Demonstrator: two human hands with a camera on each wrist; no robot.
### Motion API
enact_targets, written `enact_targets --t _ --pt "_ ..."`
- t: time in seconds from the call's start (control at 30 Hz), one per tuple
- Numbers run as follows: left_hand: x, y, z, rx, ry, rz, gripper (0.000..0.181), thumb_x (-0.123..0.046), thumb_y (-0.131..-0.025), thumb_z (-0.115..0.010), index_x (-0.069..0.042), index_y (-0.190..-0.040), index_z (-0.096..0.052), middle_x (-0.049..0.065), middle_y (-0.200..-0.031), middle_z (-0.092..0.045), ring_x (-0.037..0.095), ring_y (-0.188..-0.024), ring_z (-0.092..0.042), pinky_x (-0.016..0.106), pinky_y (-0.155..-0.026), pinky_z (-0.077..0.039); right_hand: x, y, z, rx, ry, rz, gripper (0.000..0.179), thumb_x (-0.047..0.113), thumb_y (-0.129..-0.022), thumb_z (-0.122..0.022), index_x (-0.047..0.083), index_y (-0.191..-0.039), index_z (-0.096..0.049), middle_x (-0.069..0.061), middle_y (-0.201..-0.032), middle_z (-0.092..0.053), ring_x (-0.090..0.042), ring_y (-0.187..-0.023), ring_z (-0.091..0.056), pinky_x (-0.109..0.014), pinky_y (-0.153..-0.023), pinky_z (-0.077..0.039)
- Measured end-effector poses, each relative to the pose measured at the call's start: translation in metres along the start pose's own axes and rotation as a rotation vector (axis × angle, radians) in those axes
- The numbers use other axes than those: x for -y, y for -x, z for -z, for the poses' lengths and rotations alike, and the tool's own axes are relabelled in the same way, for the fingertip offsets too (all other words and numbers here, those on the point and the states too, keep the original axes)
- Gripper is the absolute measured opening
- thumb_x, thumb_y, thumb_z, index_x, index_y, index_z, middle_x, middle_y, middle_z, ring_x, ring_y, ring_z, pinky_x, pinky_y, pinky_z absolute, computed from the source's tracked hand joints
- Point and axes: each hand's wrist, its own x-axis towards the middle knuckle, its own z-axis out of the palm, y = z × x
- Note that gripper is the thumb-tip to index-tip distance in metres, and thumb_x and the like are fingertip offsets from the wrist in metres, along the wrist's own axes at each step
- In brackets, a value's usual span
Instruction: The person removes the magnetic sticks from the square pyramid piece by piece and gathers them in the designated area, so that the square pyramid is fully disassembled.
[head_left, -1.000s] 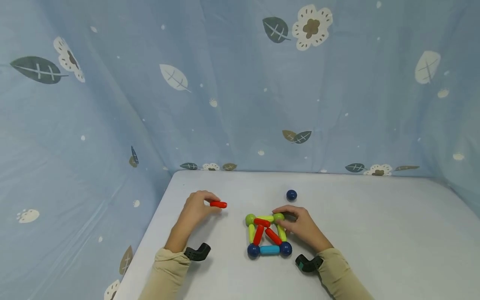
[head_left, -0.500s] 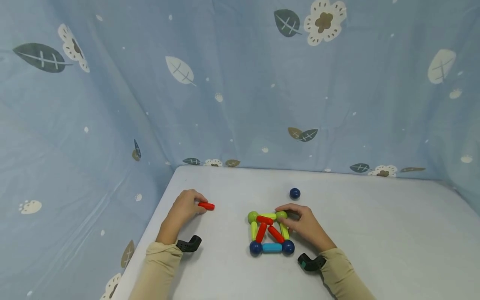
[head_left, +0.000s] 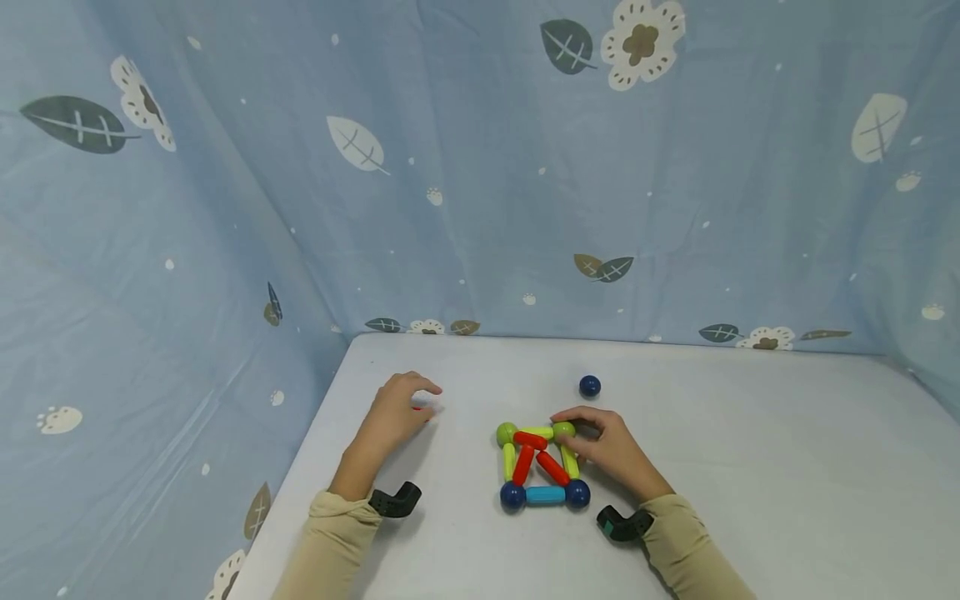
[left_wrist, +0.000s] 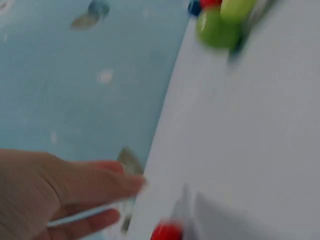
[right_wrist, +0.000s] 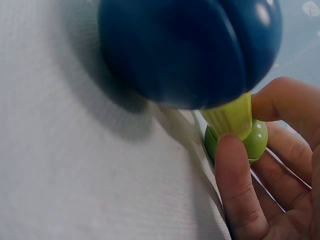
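Note:
My left hand (head_left: 392, 410), at the left of the white table, has its thumb and fingers apart. A red magnetic rod (head_left: 417, 408) shows between them, mostly hidden by the hand. In the left wrist view, the end of this red rod (left_wrist: 167, 231) appears below the blurred fingers. My right hand (head_left: 606, 443) is at the far right corner of a square of rods and balls. In the right wrist view, its thumb and forefinger pinch a yellow-green rod (right_wrist: 229, 116) between a green ball (right_wrist: 257, 140) and a large-looking dark blue ball (right_wrist: 185, 50).
Three red rods (head_left: 522, 465) lie within the square, whose near side is a light blue rod (head_left: 545, 496) between two dark blue balls. One loose dark blue ball (head_left: 589, 386) sits behind it. A blue patterned curtain (head_left: 480, 208) borders the table (head_left: 750, 467).
My left hand carried the red rod leftward, then let it go; its fingers have spread and it has shifted slightly back right. The right hand stays at the square.

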Motion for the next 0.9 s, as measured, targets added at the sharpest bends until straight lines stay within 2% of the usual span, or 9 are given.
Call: enact_targets --t 0.13,0.23,0.3,0.4,0.53,0.6,0.7,0.9 --pt "-0.03 0.005 -0.021 0.023 0.096 -0.127 0.027 -0.007 -0.087 -0.081 -0.008 -0.113 -0.078 0.008 -0.118 -0.075 0.034 -0.123 -0.064 0.055 -0.107 -0.047 0.0 0.0 -0.001 -0.008 0.041 0.01 0.026 0.019 -0.092 -0.078 0.017 -0.118 -0.076 -0.004 -0.123 -0.075 -0.024 -0.113 -0.066 -0.024 -0.084 -0.058" --pt "-0.048 0.011 -0.038 0.091 0.127 -0.215 0.03 -0.013 -0.092 -0.078 -0.011 -0.121 -0.075 0.004 -0.124 -0.074 0.03 -0.126 -0.063 0.053 -0.109 -0.048 -0.001 0.0 -0.002 -0.014 0.073 0.02 0.026 0.02 -0.092 -0.078 0.019 -0.118 -0.076 0.0 -0.122 -0.075 -0.026 -0.118 -0.066 -0.026 -0.098 -0.053" --pt "-0.055 0.015 -0.048 0.133 0.129 -0.255 0.034 -0.016 -0.095 -0.075 -0.013 -0.129 -0.072 0.002 -0.13 -0.071 0.026 -0.13 -0.062 0.051 -0.111 -0.048 -0.001 0.0 -0.003 -0.016 0.082 0.028 0.026 0.021 -0.092 -0.078 0.019 -0.118 -0.076 0.001 -0.122 -0.075 -0.026 -0.119 -0.067 -0.029 -0.099 -0.053" --pt "-0.061 0.019 -0.058 0.174 0.126 -0.289 0.04 -0.018 -0.098 -0.071 -0.015 -0.138 -0.066 0.0 -0.139 -0.067 0.022 -0.134 -0.059 0.046 -0.112 -0.049 -0.001 -0.001 -0.003 -0.015 0.09 0.039 0.025 0.021 -0.093 -0.078 0.019 -0.117 -0.076 0.001 -0.121 -0.075 -0.026 -0.118 -0.068 -0.032 -0.099 -0.054" --pt "-0.063 0.02 -0.064 0.198 0.101 -0.328 0.042 -0.015 -0.098 -0.071 -0.015 -0.14 -0.065 -0.001 -0.138 -0.068 0.02 -0.131 -0.061 0.042 -0.111 -0.05 -0.001 -0.002 -0.004 -0.004 0.091 0.054 0.023 0.023 -0.093 -0.077 0.019 -0.116 -0.076 0.002 -0.118 -0.076 -0.025 -0.117 -0.069 -0.04 -0.103 -0.053" --pt "-0.063 0.02 -0.064 0.203 0.083 -0.343 0.04 -0.014 -0.097 -0.072 -0.015 -0.137 -0.067 -0.002 -0.134 -0.07 0.019 -0.128 -0.062 0.041 -0.109 -0.051 -0.001 -0.002 -0.003 0.003 0.09 0.06 0.022 0.023 -0.093 -0.077 0.02 -0.115 -0.076 0.003 -0.117 -0.076 -0.024 -0.117 -0.069 -0.041 -0.105 -0.052" --pt "-0.064 0.02 -0.065 0.196 0.046 -0.35 0.034 -0.017 -0.096 -0.074 -0.017 -0.13 -0.072 -0.004 -0.125 -0.072 0.016 -0.12 -0.064 0.037 -0.106 -0.053 -0.002 -0.002 -0.002 0.009 0.079 0.062 0.021 0.023 -0.093 -0.078 0.019 -0.114 -0.077 0.003 -0.117 -0.076 -0.023 -0.117 -0.069 -0.037 -0.103 -0.053" --pt "-0.069 0.021 -0.067 0.148 -0.021 -0.367 0.022 -0.019 -0.094 -0.077 -0.017 -0.116 -0.077 -0.006 -0.113 -0.07 0.014 -0.109 -0.065 0.032 -0.097 -0.056 -0.004 -0.002 -0.001 0.011 0.064 0.067 0.021 0.022 -0.093 -0.077 0.018 -0.114 -0.077 0.001 -0.117 -0.076 -0.022 -0.115 -0.069 -0.027 -0.099 -0.053"
